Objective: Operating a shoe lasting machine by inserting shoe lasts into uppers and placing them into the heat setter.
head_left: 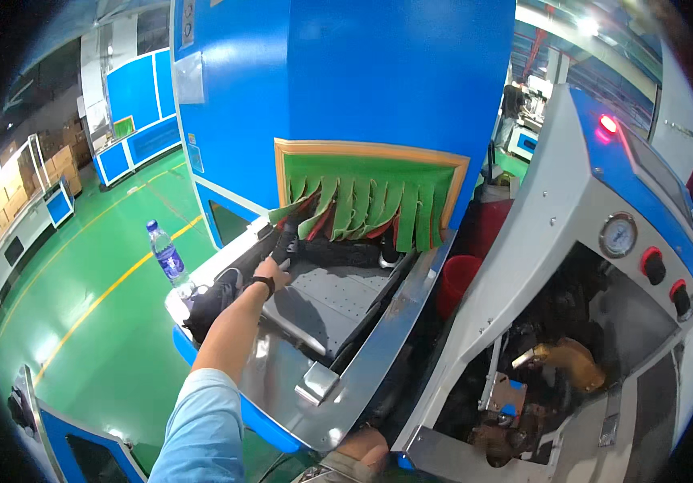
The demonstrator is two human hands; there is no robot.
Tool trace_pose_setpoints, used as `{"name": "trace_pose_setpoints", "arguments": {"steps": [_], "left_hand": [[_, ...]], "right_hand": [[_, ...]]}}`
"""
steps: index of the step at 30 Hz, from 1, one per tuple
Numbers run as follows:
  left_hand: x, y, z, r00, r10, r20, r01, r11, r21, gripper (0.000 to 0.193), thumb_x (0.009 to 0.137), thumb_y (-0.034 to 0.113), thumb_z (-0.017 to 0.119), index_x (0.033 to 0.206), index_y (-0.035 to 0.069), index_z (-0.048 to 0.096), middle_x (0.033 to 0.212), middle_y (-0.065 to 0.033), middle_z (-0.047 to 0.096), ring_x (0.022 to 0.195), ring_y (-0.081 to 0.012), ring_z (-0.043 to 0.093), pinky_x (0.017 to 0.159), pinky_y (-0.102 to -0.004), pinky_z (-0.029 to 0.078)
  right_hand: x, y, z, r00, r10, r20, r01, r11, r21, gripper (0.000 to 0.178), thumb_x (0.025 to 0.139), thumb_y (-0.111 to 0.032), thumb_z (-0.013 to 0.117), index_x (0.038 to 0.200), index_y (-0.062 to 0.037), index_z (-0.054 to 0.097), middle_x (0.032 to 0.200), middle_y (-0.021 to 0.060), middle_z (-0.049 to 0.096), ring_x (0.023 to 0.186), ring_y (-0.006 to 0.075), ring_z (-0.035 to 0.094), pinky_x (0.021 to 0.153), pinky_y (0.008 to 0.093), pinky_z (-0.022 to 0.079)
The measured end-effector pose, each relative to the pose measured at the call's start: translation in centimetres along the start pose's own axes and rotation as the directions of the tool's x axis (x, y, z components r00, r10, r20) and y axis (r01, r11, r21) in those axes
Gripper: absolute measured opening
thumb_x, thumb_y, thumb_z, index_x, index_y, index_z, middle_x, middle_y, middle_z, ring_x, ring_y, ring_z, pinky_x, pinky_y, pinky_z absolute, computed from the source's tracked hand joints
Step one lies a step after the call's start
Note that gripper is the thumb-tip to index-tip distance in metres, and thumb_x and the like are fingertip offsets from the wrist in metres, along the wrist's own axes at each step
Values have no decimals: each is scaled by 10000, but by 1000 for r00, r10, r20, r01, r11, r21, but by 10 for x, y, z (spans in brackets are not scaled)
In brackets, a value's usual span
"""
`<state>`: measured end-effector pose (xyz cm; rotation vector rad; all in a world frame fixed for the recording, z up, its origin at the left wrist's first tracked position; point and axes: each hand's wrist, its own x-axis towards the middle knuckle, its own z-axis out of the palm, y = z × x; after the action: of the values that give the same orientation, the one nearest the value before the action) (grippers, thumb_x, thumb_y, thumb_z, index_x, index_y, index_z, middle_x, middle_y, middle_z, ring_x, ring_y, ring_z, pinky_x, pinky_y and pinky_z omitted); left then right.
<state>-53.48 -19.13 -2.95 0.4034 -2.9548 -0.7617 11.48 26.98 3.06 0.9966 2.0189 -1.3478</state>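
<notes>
Black shoe (285, 241) is at the mouth of the big blue machine (395, 72). Green flaps (366, 209) hang over that mouth, and a grey plate with holes (338, 291) lies on the near side. Your shoe is at the plate's far left; another shoe (389, 258) peeks out at the far right. Your left hand (275, 274) is right by the first shoe, so this looks like the reaching step. I can't tell if either grip is closed. Next, you likely need a sure hold, clear of the flaps.
</notes>
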Motion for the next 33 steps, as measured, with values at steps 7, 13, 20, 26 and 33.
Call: {"name": "trace_pose_setpoints", "arguments": {"steps": [7,13,20,26,33], "left_hand": [[35,10,-1,973,-186,-137,199,976,88,897,692,473,850,1333,-10,450,1350,-222,505,1232,-408,538,1033,-466,468],[21,50,-25,945,-306,-116,312,950,32,775,738,498,779,1275,-7,541,1294,-216,584,1190,-380,598,1005,-445,494],[-40,40,-94,925,-224,307,380,559,-737,476,897,521,592,1039,78,693,863,-109,700,762,-310,695,571,-529,558],[-229,47,-152,980,99,170,137,273,-952,528,1017,525,401,1055,47,624,762,-120,694,501,-268,651,346,-315,409],[-506,8,-112,825,555,107,1,188,-982,440,1017,423,471,1087,12,613,981,-84,683,829,-151,649,672,-296,506]], "right_hand": [[-6,-49,21,987,124,-99,-124,992,10,538,983,-394,592,1420,-86,528,1331,203,599,1245,317,558,1023,430,455],[16,-35,40,989,-63,-134,42,987,-155,472,1001,-348,585,1399,-97,554,1285,172,626,1173,300,593,981,427,481],[5,-14,65,944,-276,-183,230,944,-237,409,1018,-303,577,1378,-107,579,1239,141,654,1100,284,628,938,425,506],[-39,-26,88,706,-656,-266,599,754,-269,335,1001,-251,608,1291,-88,651,827,97,689,604,218,580,579,353,487],[-80,-60,125,368,-882,-294,810,149,567,870,941,-215,700,1592,-79,139,1452,183,474,1291,291,500,1021,422,442]]}}
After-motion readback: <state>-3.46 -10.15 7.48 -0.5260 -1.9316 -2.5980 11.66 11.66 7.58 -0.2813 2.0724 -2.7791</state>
